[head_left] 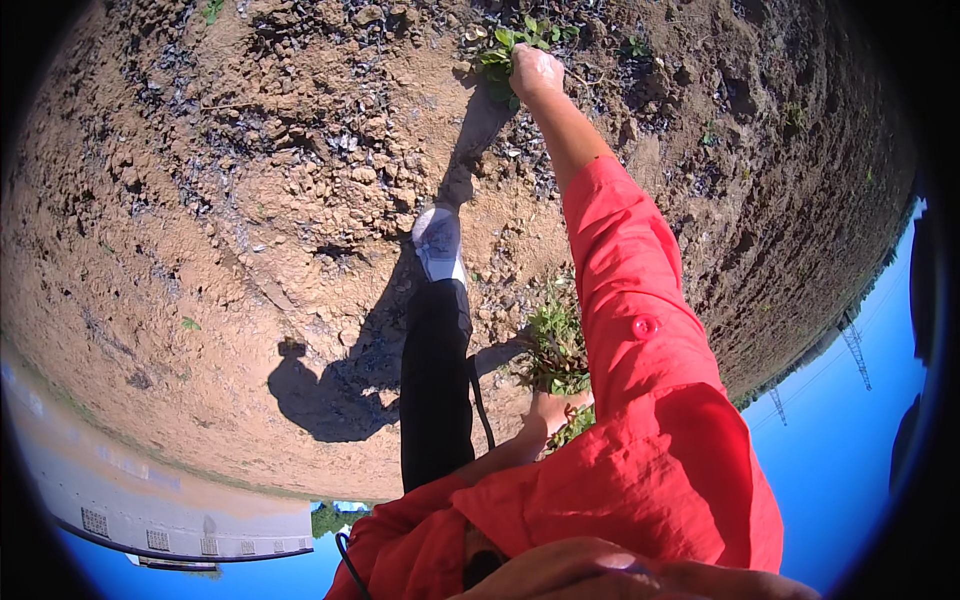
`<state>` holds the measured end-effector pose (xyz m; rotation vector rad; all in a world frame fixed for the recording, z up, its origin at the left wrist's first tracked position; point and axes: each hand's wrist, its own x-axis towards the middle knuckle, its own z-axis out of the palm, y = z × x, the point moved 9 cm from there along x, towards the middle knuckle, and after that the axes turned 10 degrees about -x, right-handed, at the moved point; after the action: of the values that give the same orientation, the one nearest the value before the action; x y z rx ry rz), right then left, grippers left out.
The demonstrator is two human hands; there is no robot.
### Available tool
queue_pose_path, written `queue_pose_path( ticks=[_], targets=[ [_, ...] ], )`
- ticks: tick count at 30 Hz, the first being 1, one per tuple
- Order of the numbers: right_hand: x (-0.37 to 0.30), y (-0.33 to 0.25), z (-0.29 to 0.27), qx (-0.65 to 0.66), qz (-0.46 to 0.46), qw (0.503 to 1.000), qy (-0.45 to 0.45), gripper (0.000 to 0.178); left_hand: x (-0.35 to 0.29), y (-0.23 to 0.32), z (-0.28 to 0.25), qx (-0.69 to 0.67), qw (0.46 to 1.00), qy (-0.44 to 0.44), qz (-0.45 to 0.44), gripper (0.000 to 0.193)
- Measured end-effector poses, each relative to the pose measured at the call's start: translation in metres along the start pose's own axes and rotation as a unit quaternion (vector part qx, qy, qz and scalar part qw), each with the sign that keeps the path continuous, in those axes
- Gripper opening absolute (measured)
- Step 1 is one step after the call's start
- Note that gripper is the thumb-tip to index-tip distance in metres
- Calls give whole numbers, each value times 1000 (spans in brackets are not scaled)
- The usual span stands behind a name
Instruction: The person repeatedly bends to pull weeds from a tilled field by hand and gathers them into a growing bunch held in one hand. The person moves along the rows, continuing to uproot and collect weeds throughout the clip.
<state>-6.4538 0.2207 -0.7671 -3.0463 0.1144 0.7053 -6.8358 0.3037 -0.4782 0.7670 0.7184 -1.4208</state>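
Observation:
My right hand (536, 72) reaches far forward, its fingers closed around a low leafy green plant (497, 58) at ground level. Whether the plant's roots are still in the soil cannot be seen. Close to my body, my left hand (556, 408) is closed around a bunch of green plants (558, 340). Leaves stick out on both sides of that hand, and the red right sleeve (640, 290) hides part of the bunch.
Dry brown soil (250, 220), full of clods and scraps of dark film, spreads all around. My white shoe (438, 240) stands between the two hands. A small seedling (190, 324) grows at left. A long pale building (190, 515) and pylons (855, 350) lie in the distance.

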Motion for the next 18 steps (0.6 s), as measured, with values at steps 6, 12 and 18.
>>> queue_pose_path(
  ticks=[6, 12, 18],
  targets=[
    [2, 3, 5, 1, -5, 1000, -2, 17, 2, -20, -2, -84, 990, 79, -85, 23],
    [5, -6, 10, -32, 54, 993, -98, 17, 5, -16, -9, -95, 990, 93, -52, 28],
    [-10, 7, -1, 43, 57, 997, -16, 11, 8, -29, -14, -212, 968, 133, 25, 33]
  ],
)
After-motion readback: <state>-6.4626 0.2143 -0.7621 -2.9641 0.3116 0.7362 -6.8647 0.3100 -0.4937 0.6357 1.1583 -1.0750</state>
